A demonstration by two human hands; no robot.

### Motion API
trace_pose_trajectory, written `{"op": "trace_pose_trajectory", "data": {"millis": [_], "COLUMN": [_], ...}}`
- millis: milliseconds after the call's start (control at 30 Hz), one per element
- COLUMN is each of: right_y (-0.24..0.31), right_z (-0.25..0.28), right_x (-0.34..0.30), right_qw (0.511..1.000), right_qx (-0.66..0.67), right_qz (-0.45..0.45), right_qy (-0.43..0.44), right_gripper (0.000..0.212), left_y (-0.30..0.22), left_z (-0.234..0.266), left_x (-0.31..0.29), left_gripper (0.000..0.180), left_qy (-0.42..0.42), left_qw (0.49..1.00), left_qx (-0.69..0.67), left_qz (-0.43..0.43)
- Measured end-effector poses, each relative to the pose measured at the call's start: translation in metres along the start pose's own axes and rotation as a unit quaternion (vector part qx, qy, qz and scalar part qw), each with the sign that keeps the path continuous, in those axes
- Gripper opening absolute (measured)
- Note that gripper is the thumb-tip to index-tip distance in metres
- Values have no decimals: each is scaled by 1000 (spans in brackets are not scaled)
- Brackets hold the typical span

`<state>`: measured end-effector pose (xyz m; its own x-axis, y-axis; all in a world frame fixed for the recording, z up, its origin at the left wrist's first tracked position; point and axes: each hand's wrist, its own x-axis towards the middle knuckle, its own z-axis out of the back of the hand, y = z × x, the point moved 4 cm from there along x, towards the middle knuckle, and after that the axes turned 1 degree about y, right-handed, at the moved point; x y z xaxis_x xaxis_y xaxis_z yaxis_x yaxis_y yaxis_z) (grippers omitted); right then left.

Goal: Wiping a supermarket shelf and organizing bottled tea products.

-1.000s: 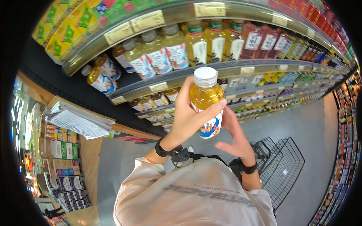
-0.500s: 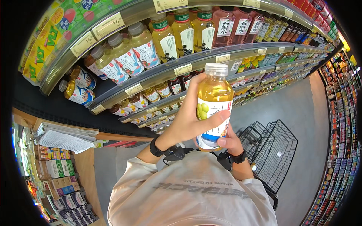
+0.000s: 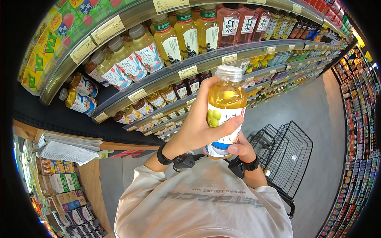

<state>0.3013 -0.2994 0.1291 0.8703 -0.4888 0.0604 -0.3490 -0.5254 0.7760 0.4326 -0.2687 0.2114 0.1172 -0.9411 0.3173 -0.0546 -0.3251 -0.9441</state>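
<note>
Left hand (image 3: 198,127) wraps the full juice bottle (image 3: 224,109) mid-label; right hand (image 3: 238,148) cups its base, probably. Hefty, smooth plastic.

Glossy clear plastic bottle (image 3: 224,113) with smooth paper-like label under the fingers (image 3: 228,123), matt white ribbed cap above them, black wire metal cart (image 3: 287,154) (dull finish) beside, matt cloth sleeves below.
</note>
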Motion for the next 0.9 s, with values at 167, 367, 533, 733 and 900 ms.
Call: {"op": "trace_pose_trajectory", "data": {"millis": [167, 367, 533, 733, 900], "right_y": [1, 13, 12, 15, -3], "right_z": [1, 6, -2, -3, -4], "right_x": [-1, 11, 17, 14, 8], "right_qw": [1000, 961, 871, 887, 991], "right_qx": [-4, -249, -457, -442, -20], "right_qz": [-17, 117, 161, 123, -82], "right_qy": [18, -17, -83, -60, 107], "right_gripper": [104, 89, 82, 84, 84], "left_y": [-2, 2, 26, 24, 13], "left_z": [-2, 9, 23, 24, 24], "left_x": [-3, 8, 6, 13, 12], "left_gripper": [85, 62, 48, 46, 68], "left_qy": [3, -34, -96, -36, 22], "left_qw": [1000, 998, 994, 969, 964], "left_qx": [-16, 29, -40, -245, -265], "left_qz": [10, -39, -15, -4, -14]}}
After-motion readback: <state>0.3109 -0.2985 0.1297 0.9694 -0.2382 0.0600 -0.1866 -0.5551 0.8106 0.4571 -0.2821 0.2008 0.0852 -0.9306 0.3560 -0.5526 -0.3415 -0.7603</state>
